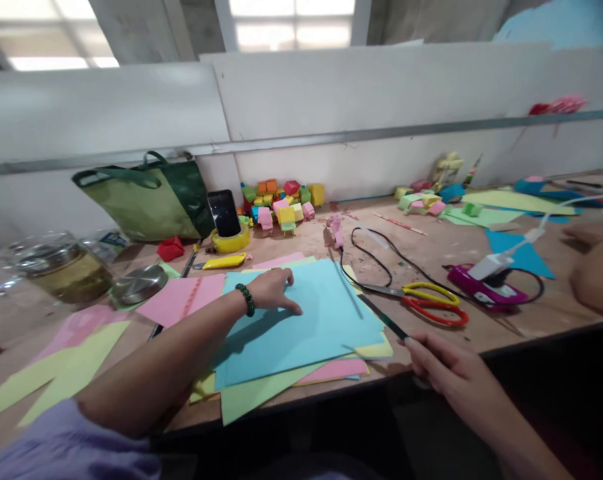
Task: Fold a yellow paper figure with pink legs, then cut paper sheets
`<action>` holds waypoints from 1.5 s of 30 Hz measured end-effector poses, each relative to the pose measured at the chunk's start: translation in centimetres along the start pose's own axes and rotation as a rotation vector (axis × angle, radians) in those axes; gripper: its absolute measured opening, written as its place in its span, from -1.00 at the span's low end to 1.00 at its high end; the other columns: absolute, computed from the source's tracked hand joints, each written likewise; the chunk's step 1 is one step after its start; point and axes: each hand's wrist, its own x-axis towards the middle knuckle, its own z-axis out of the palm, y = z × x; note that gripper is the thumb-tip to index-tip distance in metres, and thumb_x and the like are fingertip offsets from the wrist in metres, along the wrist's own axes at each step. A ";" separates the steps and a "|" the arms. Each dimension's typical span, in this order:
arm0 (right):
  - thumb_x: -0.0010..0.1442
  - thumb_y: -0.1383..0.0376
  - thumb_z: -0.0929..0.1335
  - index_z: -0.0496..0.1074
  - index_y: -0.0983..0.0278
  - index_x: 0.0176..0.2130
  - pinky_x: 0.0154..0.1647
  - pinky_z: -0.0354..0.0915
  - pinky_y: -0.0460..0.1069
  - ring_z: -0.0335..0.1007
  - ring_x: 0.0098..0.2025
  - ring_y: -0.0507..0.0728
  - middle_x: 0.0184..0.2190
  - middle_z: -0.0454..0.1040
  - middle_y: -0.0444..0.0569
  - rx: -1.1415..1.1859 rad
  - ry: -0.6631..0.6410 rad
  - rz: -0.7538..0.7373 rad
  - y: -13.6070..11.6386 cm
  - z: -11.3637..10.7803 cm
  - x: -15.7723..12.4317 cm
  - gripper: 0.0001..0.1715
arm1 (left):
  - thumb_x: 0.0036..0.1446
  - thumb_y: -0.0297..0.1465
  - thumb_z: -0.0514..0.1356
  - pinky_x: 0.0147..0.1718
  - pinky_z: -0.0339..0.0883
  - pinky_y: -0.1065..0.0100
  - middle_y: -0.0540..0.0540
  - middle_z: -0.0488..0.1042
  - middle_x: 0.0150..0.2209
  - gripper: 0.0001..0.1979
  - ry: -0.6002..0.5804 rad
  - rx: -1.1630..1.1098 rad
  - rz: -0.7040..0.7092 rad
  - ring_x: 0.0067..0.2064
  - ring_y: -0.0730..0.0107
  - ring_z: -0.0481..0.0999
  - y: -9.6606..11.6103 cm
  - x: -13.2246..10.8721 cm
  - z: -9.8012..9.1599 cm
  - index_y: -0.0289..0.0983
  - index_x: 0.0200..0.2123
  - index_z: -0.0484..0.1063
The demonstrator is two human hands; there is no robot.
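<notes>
My left hand (272, 291), a dark green bead bracelet at its wrist, is over a light blue paper sheet (301, 340) with thumb and fingers apart, holding nothing. Whether its fingertips touch the sheet I cannot tell. Beneath that sheet lie more green, yellow and pink papers. At the table's front edge, my right hand (438, 367) is closed around one end of a thin, dark, flat stick (385, 319); its far end points toward the sheet's right edge. Just beyond lie scissors (431, 303) with yellow and red handles.
A pink glue gun (336, 233) trails a black cord to a purple power strip (488, 287). Behind are folded paper pieces (286, 217), a phone (224, 213) in yellow tape, and a green bag (141, 200). A glass teapot (64, 270) stands left; another person's arm (596, 273) rests right.
</notes>
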 end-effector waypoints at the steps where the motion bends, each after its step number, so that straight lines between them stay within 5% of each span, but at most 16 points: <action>1: 0.20 -0.02 0.23 0.33 0.24 -0.46 -0.59 0.11 -0.10 0.13 -0.58 0.00 -0.59 0.23 -0.17 -0.012 0.009 -0.001 0.1 0.1 0.1 -0.57 | -0.29 0.07 0.33 -0.31 0.24 0.35 -0.17 0.43 -0.18 -0.25 -0.008 0.002 0.002 -0.18 0.14 0.43 0.0 0.2 -0.1 -0.29 -0.10 0.36; 6: 0.15 -0.01 0.26 0.43 0.24 -0.31 -0.53 0.23 -0.07 0.31 -0.50 0.08 -0.54 0.40 -0.12 -0.062 0.071 -0.026 0.2 -0.1 0.5 -0.61 | -0.29 -0.01 0.35 -0.35 0.19 0.38 -0.10 0.40 -0.28 -0.46 0.044 -0.064 0.077 -0.24 0.22 0.37 -0.2 0.4 0.3 -0.29 -0.33 0.41; 11: 0.14 -0.01 0.28 0.48 0.23 -0.31 -0.35 0.32 -0.04 0.43 -0.33 0.16 -0.40 0.51 -0.07 -0.129 0.083 -0.062 0.7 -0.7 0.9 -0.61 | -0.09 -0.05 0.24 -0.44 0.19 0.41 0.01 0.36 -0.47 -0.60 0.043 -0.210 0.125 -0.39 0.38 0.35 -0.8 0.2 0.5 -0.30 -0.49 0.37; 16: 0.10 -0.06 0.29 0.49 0.25 -0.28 -0.53 0.26 -0.04 0.37 -0.49 0.13 -0.48 0.49 -0.04 -0.099 0.150 0.008 0.2 -1.1 0.7 -0.53 | -0.10 -0.13 0.28 -0.24 0.27 0.31 -0.07 0.45 -0.31 -0.63 0.091 -0.205 0.137 -0.22 0.20 0.43 1.2 1.3 0.0 -0.30 -0.32 0.47; 20: 0.04 -0.05 0.32 0.49 0.24 -0.30 -0.51 0.26 -0.03 0.36 -0.50 0.13 -0.50 0.48 -0.05 -0.075 0.230 0.078 -0.2 -1.5 -0.2 -0.56 | -0.23 -0.18 0.39 0.01 0.20 0.12 -0.23 0.35 0.00 -0.25 0.193 -0.019 0.162 0.05 -0.04 0.31 3.7 1.7 0.5 -0.24 0.08 0.33; 26: 0.04 -0.04 0.34 0.50 0.23 -0.29 -0.48 0.29 -0.04 0.40 -0.47 0.14 -0.50 0.50 -0.06 -0.045 0.214 0.094 1.3 -2.4 -1.6 -0.57 | 0.02 -0.29 0.25 -0.17 0.30 0.27 -0.19 0.43 -0.13 -0.57 0.033 0.037 0.142 -0.13 0.16 0.45 4.8 1.1 1.2 -0.27 -0.01 0.39; 40: 0.02 -0.04 0.34 0.52 0.24 -0.31 -0.47 0.32 -0.03 0.44 -0.46 0.15 -0.51 0.52 -0.07 -0.054 0.218 0.096 1.9 -2.0 -1.7 -0.57 | -0.07 -0.31 0.29 -0.31 0.30 0.39 -0.10 0.51 -0.27 -0.69 -0.105 0.045 0.108 -0.26 0.28 0.47 5.1 2.4 0.1 -0.30 -0.21 0.47; 45: 0.04 -0.05 0.33 0.52 0.24 -0.28 -0.45 0.32 -0.03 0.45 -0.42 0.17 -0.48 0.52 -0.06 -0.053 0.201 0.099 2.1 -1.9 -1.6 -0.55 | -0.09 -0.31 0.28 -0.24 0.31 0.35 -0.17 0.47 -0.14 -0.60 -0.086 0.053 0.116 -0.18 0.22 0.46 5.3 2.5 0.2 -0.30 -0.13 0.45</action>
